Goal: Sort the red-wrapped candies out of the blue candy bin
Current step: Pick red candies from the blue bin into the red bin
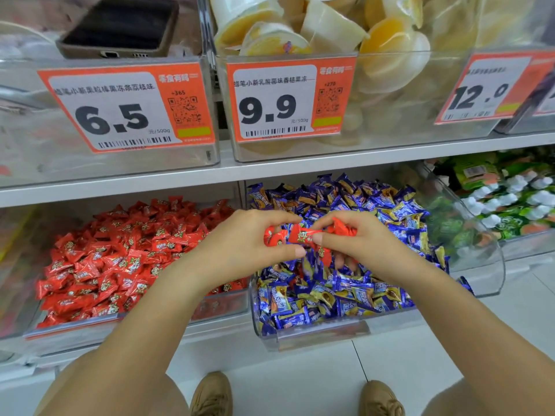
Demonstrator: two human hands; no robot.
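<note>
Both hands are working over the blue candy bin [315, 337], a clear scoop-fronted bin on the lower shelf, heaped with blue-and-gold wrapped candies [339, 295]. My left hand [249, 244] is curling round a small clutch of red-wrapped candies [300, 237], thumb below and fingers above, the grip closed on them. My right hand [357, 238] is meeting it from the other side, pinching more red wrappers between thumb and forefinger, with another red piece showing under the palm; that grip is closed on candy too. The held candies are hanging just above the middle of the blue heap, between the two hands. Just beside it, on the left, the neighbouring bin [90, 325] is holding a full pile of matching red candies [120, 256]. Above, on the upper shelf [210, 172], clear bins are carrying orange price tags reading 6.5 [120, 109] and 9.9 [285, 100]; the 9.9 bin is holding jelly cups [315, 31]. A phone [120, 25] is lying on the lid of the 6.5 bin. My tan shoes [213, 394] are showing on the floor below.
</note>
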